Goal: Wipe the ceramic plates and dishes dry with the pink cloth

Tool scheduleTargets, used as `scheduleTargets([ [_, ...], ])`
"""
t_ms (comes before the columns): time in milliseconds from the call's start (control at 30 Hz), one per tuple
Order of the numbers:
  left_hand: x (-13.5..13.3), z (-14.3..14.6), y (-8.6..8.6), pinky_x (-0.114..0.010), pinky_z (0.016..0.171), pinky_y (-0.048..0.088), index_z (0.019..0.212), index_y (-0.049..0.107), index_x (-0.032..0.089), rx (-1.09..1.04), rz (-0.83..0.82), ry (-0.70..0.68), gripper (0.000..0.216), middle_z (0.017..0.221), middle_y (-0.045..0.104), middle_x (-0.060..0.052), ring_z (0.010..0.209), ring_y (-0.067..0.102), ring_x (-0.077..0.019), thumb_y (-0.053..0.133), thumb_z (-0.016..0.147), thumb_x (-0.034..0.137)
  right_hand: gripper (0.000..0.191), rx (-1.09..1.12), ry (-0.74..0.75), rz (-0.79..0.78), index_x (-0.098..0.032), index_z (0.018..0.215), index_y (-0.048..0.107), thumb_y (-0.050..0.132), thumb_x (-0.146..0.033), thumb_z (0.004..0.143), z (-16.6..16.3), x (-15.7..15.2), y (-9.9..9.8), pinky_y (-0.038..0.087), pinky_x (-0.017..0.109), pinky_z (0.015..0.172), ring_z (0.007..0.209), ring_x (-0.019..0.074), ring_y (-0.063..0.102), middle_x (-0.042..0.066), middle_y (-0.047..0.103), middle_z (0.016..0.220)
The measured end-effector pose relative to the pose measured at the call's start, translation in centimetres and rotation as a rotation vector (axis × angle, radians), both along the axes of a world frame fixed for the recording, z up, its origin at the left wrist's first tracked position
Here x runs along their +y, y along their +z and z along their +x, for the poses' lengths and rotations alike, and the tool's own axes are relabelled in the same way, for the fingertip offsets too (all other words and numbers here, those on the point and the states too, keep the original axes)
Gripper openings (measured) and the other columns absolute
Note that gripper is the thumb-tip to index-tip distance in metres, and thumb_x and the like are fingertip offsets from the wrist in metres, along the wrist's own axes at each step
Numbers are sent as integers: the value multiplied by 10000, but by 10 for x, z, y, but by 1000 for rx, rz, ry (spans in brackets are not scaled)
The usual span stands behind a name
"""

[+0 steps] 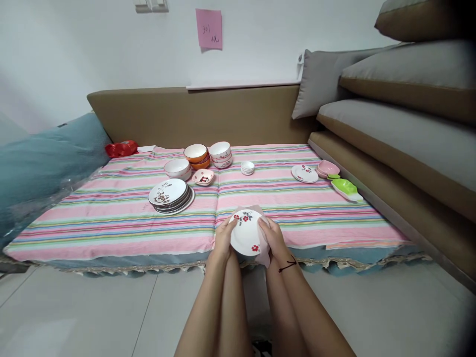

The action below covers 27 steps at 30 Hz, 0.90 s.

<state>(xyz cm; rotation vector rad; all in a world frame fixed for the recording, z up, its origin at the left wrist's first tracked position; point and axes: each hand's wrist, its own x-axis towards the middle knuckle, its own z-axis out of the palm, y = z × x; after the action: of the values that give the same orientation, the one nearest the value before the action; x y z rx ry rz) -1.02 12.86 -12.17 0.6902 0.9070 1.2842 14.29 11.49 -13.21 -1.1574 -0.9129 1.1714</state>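
Note:
A round white plate (pixel 245 238) with red flowers and grey leaves is held up in front of my knees, near the sofa's front edge. My left hand (pixel 224 235) grips its left rim, thumb on top. On the opposite rim, my right hand (pixel 273 234) is closed with a pale pink cloth (pixel 264 248) between it and the plate. Part of the cloth shows behind the far rim. The fingers under the plate are hidden. Farther right lie similar flowered plates (pixel 305 174), stacked flat on the striped cover.
On the striped cover (pixel 253 193) stand a stack of dark-rimmed plates (pixel 169 192), white bowls (pixel 177 167), orange bowls (pixel 196 153), patterned bowls (pixel 220 151), a square dish (pixel 203 177), small white dishes (pixel 247 167), a pink dish (pixel 328 167) and a green dish (pixel 344 188). Cushions (pixel 401 119) pile at right.

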Motion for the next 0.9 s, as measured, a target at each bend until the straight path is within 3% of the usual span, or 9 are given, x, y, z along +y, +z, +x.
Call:
scheduleTargets([
  [167,5,13,-8,-288,702,504,980,701,137,-25,-6,174,420,887,732,-76,737,667,-182,765,629,359,392,258,20,-73,-184,982,641,709,-397,660,-6,-5,9,509,281,652,725,179,639,31,703,889],
  [267,8,20,-9,-283,713,505,946,694,143,-28,-9,260,416,888,732,-64,761,671,-183,761,620,393,408,447,29,-132,-172,943,664,770,-322,578,-8,-8,17,526,274,639,692,178,653,38,717,869],
  [367,9,22,-9,-284,746,503,939,688,147,-33,-11,301,421,913,730,-62,811,674,-189,759,616,407,357,477,31,-136,-157,878,673,775,-325,580,-9,-9,19,533,277,635,668,179,656,42,721,827],
  [500,10,20,-9,-297,765,502,925,698,143,-40,-31,249,414,917,732,-70,807,677,-191,777,599,387,344,481,16,-114,-168,900,672,757,-343,617,-9,-7,17,536,281,659,694,183,663,35,723,839],
  [700,9,14,-13,-293,663,500,915,715,99,-52,-65,50,414,878,734,-111,703,668,-198,796,591,344,377,581,71,-148,-169,976,673,621,-471,757,-6,-9,18,539,358,797,882,243,672,72,718,965],
  [900,6,16,-10,-302,776,504,1048,690,129,-73,-18,-25,462,1052,706,-115,855,670,-215,770,648,346,357,713,178,-226,-169,996,672,525,-454,838,-1,-10,19,522,389,862,955,255,659,80,723,954],
])
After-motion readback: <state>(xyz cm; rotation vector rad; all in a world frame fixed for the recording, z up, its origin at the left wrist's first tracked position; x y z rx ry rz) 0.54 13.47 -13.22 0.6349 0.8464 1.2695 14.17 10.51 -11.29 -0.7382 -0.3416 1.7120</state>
